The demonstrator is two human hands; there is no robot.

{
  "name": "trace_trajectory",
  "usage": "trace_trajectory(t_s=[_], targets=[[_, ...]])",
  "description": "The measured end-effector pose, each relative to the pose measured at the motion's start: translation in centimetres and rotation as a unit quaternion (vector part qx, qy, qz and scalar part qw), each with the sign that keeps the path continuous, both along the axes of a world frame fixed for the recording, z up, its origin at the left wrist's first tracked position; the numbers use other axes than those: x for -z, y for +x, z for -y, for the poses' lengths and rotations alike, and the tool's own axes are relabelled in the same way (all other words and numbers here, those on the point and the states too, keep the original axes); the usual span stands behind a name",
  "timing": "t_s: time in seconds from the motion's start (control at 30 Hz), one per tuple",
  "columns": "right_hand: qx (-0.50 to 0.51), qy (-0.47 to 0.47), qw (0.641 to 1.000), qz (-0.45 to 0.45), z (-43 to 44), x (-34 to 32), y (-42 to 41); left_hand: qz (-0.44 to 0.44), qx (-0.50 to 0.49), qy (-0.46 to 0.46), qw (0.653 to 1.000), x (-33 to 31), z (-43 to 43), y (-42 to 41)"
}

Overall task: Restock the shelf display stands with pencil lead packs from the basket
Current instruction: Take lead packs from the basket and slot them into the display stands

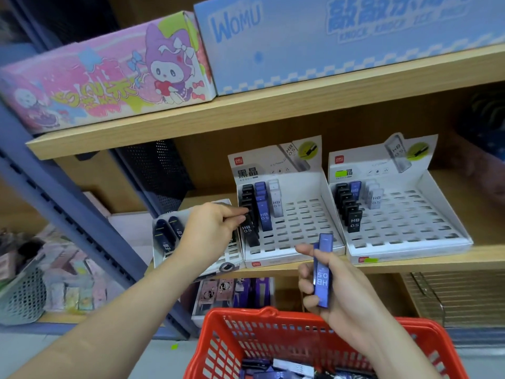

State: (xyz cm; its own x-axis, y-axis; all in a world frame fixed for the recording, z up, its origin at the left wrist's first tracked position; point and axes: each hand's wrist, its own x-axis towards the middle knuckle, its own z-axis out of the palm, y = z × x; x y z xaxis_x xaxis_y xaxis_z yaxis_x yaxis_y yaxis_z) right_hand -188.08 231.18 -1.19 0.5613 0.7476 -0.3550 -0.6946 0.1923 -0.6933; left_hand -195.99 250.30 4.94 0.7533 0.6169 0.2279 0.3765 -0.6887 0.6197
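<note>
Two white slotted display stands sit on the middle shelf: the left stand (306, 231) and the right stand (415, 228), each with short rows of black, blue and clear lead packs at its left side. My left hand (210, 231) pinches a black lead pack (250, 231) at the front of the left stand's black row. My right hand (330, 291) grips a blue lead pack (322, 272) upright, just below the shelf edge in front of the left stand. The red basket (218, 332) sits below, with more packs (276, 370) in it.
A third, flatter display (169, 231) with dark blue packs lies left of the stands. Pink (103, 75) and blue (341, 36) cartons fill the top shelf. A blue steel upright (68, 214) runs diagonally at left. Stationery boxes (235, 294) stand on the lower shelf.
</note>
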Motion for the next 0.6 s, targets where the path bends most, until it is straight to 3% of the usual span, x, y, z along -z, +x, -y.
trace_trajectory(t_s=[0.1, 0.3, 0.43, 0.47, 0.53, 0.6], targets=[[0.004, 0.01, 1.0, 0.002, -0.1, 0.0, -0.1, 0.004, -0.005, 0.04, 0.999, 0.6, 0.0, 0.3], [0.034, 0.044, 0.998, -0.039, -0.2, -0.6, -0.5, -0.003, -0.04, -0.009, 0.999, 1.0, 0.1, 1.4], [0.052, 0.075, 0.993, -0.07, -0.3, -1.1, -0.7, 0.01, -0.053, 0.067, 0.996, 0.5, 1.7, 0.2], [0.056, 0.081, 0.993, -0.071, -0.3, -1.1, -0.8, 0.015, -0.035, 0.045, 0.998, 0.4, 2.6, -0.2], [0.064, 0.086, 0.992, -0.07, -0.4, -1.4, -1.0, 0.0, 0.025, -0.101, 0.995, 0.3, 4.9, -0.7], [0.072, 0.098, 0.99, -0.077, -0.6, -1.8, -1.2, -0.019, 0.073, -0.251, 0.965, 0.6, 7.0, -1.0]])
